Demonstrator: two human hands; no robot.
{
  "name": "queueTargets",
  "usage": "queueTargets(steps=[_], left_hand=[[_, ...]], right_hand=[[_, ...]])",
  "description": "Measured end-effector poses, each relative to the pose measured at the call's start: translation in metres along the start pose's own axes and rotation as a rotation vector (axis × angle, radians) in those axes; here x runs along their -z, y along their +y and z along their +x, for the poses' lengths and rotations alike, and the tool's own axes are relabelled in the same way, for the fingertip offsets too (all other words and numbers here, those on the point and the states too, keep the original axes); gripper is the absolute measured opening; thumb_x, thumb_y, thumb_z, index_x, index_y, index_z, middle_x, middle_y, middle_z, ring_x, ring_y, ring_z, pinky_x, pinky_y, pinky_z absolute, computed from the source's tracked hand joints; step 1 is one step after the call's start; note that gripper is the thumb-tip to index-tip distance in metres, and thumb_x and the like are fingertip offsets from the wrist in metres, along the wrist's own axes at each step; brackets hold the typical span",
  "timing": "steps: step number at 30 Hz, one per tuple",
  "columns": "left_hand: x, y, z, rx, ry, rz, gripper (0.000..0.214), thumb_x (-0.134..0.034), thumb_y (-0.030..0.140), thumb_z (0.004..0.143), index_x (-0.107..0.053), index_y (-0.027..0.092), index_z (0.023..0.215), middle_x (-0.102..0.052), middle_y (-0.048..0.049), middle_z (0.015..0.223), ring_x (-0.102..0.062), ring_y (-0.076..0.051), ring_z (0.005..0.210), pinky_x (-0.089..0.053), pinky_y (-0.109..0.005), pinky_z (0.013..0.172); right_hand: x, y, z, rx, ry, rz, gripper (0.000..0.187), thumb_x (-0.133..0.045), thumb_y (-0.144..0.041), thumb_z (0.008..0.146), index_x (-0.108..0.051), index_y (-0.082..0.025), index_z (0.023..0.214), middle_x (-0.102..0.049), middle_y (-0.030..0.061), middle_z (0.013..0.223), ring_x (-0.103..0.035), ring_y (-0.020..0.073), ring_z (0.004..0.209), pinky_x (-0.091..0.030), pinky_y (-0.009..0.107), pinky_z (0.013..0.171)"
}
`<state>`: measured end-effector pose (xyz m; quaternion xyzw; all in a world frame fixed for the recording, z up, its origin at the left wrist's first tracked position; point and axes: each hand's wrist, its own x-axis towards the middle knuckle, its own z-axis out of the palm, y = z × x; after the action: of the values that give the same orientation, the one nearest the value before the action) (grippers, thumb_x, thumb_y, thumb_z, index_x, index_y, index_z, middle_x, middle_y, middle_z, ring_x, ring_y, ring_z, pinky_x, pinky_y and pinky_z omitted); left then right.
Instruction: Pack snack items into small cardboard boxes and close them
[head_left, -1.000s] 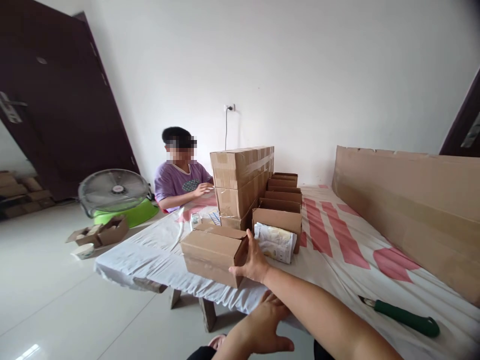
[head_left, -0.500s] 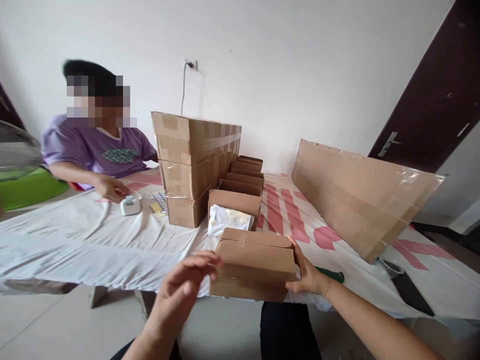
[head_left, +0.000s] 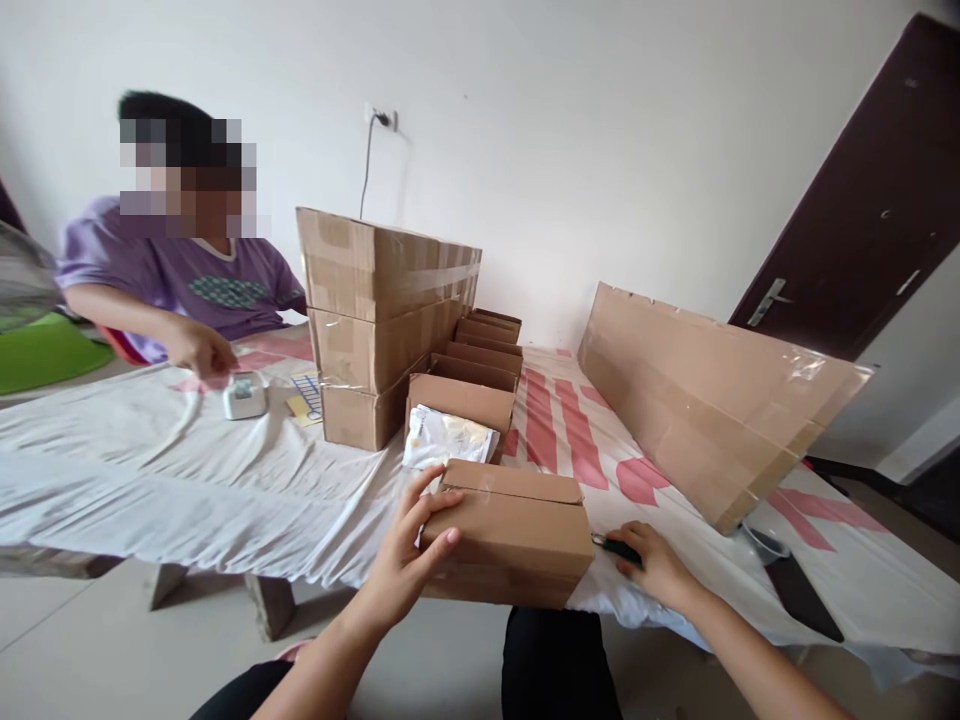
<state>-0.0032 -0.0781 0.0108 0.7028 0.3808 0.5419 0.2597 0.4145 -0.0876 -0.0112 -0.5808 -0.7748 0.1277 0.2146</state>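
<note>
A closed cardboard box [head_left: 514,530] lies at the near edge of the cloth-covered table. My left hand [head_left: 420,535] grips its left end, thumb over the front part of the top and fingers towards the back corner. Just off the box's right end, my right hand [head_left: 649,562] is closed round a dark green handle [head_left: 621,549] with a small metal part at its tip; the kind of tool cannot be made out. A white printed plastic packet [head_left: 448,438] leans behind the box, against an open carton [head_left: 461,398].
Taped cartons [head_left: 341,345] are stacked left of a row of open ones. A large cardboard panel [head_left: 712,390] stands at the right, near a dark flat object [head_left: 806,595]. At the left, a co-worker [head_left: 217,290] reaches to a small white device [head_left: 246,396].
My right hand has left the box's right end and taken hold of the green handle on the table. My left hand has come down onto the box's left end.
</note>
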Motion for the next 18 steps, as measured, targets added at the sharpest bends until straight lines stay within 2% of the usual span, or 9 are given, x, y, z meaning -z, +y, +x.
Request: queueTargets(steps=[5, 8, 10, 13, 15, 18], left_hand=[[-0.005, 0.003, 0.000, 0.074, 0.007, -0.118, 0.031, -0.057, 0.048, 0.089, -0.062, 0.024, 0.108, -0.030, -0.0116, 0.157, -0.028, -0.036, 0.145, -0.025, -0.057, 0.117], [-0.009, 0.005, -0.001, 0.113, 0.026, -0.186, 0.031, -0.057, 0.049, 0.088, -0.060, 0.023, 0.105, -0.027, -0.0114, 0.159, -0.026, -0.036, 0.146, -0.022, -0.056, 0.118], [-0.012, 0.006, 0.000, 0.117, 0.043, -0.216, 0.032, -0.058, 0.050, 0.087, -0.059, 0.023, 0.104, -0.028, -0.0119, 0.159, -0.024, -0.036, 0.147, -0.021, -0.056, 0.118], [-0.013, 0.007, 0.000, 0.112, 0.056, -0.235, 0.033, -0.059, 0.049, 0.087, -0.059, 0.023, 0.107, -0.028, -0.0121, 0.158, -0.022, -0.035, 0.147, -0.019, -0.054, 0.119], [-0.013, 0.008, 0.000, 0.117, 0.064, -0.251, 0.037, -0.059, 0.048, 0.087, -0.056, 0.024, 0.115, -0.028, -0.0115, 0.158, -0.021, -0.034, 0.148, -0.018, -0.053, 0.119], [-0.014, 0.007, 0.000, 0.136, 0.088, -0.291, 0.053, -0.059, 0.047, 0.087, -0.044, 0.026, 0.134, -0.031, -0.0114, 0.157, -0.021, -0.033, 0.148, -0.018, -0.053, 0.120]], right_hand=[[0.000, 0.018, -0.003, 0.033, 0.062, -0.090, 0.036, -0.052, -0.031, 0.084, -0.072, -0.017, 0.111, -0.073, 0.0126, 0.101, -0.067, 0.0316, 0.099, -0.053, 0.049, 0.090], [0.011, 0.015, 0.015, 0.078, 0.103, -0.103, 0.039, -0.046, -0.035, 0.089, -0.069, -0.017, 0.113, -0.073, 0.0141, 0.107, -0.068, 0.0315, 0.101, -0.055, 0.048, 0.090], [0.023, 0.002, 0.033, 0.098, 0.147, -0.109, 0.043, -0.038, -0.035, 0.092, -0.064, -0.016, 0.121, -0.070, 0.0160, 0.117, -0.066, 0.0316, 0.108, -0.054, 0.049, 0.093], [0.046, -0.043, 0.060, 0.170, 0.200, -0.110, 0.045, -0.033, -0.034, 0.097, -0.053, -0.018, 0.134, -0.064, 0.0137, 0.130, -0.060, 0.0278, 0.121, -0.049, 0.047, 0.102], [0.058, -0.090, 0.071, 0.293, 0.200, -0.105, 0.042, -0.035, -0.032, 0.099, -0.048, -0.023, 0.138, -0.061, 0.0095, 0.135, -0.059, 0.0238, 0.123, -0.048, 0.042, 0.104], [0.065, -0.163, 0.080, 0.448, 0.109, -0.116, 0.040, -0.038, -0.028, 0.100, -0.050, -0.029, 0.137, -0.064, 0.0046, 0.132, -0.062, 0.0195, 0.118, -0.051, 0.035, 0.100]])
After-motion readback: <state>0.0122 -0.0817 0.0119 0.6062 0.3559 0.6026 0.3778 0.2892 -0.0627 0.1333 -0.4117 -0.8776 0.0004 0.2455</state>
